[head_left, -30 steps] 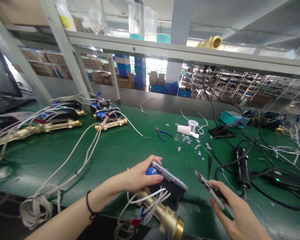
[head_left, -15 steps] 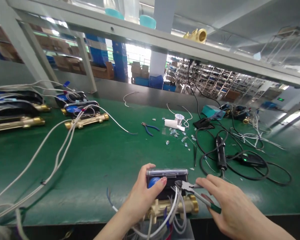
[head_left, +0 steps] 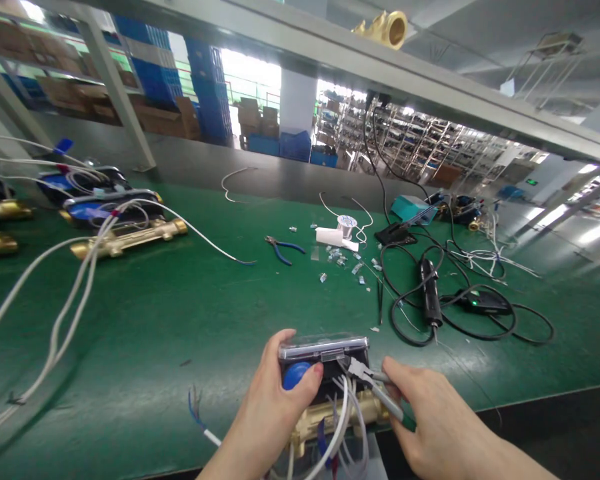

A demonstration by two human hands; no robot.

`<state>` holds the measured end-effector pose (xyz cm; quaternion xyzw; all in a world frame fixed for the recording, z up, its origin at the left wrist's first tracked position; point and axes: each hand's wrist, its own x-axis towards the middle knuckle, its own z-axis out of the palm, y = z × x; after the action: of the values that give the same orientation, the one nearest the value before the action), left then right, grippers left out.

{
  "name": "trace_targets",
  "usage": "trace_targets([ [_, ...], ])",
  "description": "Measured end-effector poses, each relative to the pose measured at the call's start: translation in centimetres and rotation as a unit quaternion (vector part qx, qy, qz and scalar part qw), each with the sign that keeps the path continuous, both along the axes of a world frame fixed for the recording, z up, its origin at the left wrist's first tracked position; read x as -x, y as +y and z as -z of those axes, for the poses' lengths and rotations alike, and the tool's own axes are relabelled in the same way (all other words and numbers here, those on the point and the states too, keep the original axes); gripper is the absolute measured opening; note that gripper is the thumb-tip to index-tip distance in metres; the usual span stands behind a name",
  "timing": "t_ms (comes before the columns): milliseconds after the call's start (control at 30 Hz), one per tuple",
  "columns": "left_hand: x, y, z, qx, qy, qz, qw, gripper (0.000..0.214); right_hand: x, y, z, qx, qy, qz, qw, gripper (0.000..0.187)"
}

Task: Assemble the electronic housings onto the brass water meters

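My left hand [head_left: 283, 390] is wrapped round the left end of a meter [head_left: 325, 350] with a black housing, a clear cover and a blue round part. Its thumb presses by the blue part. Below the housing runs a brass pipe body [head_left: 310, 421], and white cables [head_left: 341, 427] come out at the front. My right hand [head_left: 425, 407] grips pliers [head_left: 380, 387] with grey and green handles. The pliers' jaws reach to the front of the housing, just above the cables; what lies between the jaws is hidden.
Blue-handled cutters [head_left: 285, 250] lie on the green mat [head_left: 205, 293]. Beyond them are a solder spool [head_left: 347, 225] and small scattered pieces. A black electric screwdriver [head_left: 430, 293] with looping cables lies right. More brass-bodied meters [head_left: 130, 237] stand left, trailing cables. A shelf beam [head_left: 300, 50] crosses above.
The view has shifted, so the bench things sit further left. The meter tilts slightly more, and the pliers' jaws are a little higher against its housing. Both holds are kept.
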<state>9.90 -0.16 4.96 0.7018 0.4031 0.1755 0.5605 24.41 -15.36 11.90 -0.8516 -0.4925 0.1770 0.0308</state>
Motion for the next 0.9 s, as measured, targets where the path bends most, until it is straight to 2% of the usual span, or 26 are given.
trace_targets([
  [333,0.0,-0.2,-0.1,-0.002,0.007,-0.004,1.000,0.069,0.2,0.0,1.0,-0.042,0.056,0.020,0.997,0.012],
  [533,0.3,0.7,-0.7,-0.001,0.020,0.012,1.000,0.075,-1.2,-0.6,-0.8,-0.052,0.061,-0.015,0.997,0.007],
  [633,1.1,2.1,-0.3,-0.004,0.024,0.006,1.000,0.076,-2.0,-0.6,-1.4,-0.093,0.060,0.057,0.992,0.002],
  [700,1.8,3.3,0.3,-0.002,0.030,-0.010,0.999,0.076,-2.5,0.2,-0.7,-0.115,0.037,0.104,0.987,0.011],
  [767,2.4,4.3,1.0,-0.003,0.033,-0.022,0.999,0.073,-2.9,1.9,0.9,-0.124,0.008,0.112,0.986,0.027],
  [900,2.6,5.2,2.4,-0.021,0.028,-0.037,0.999,0.073,-3.6,7.1,4.5,-0.132,-0.040,0.113,0.984,0.037],
])
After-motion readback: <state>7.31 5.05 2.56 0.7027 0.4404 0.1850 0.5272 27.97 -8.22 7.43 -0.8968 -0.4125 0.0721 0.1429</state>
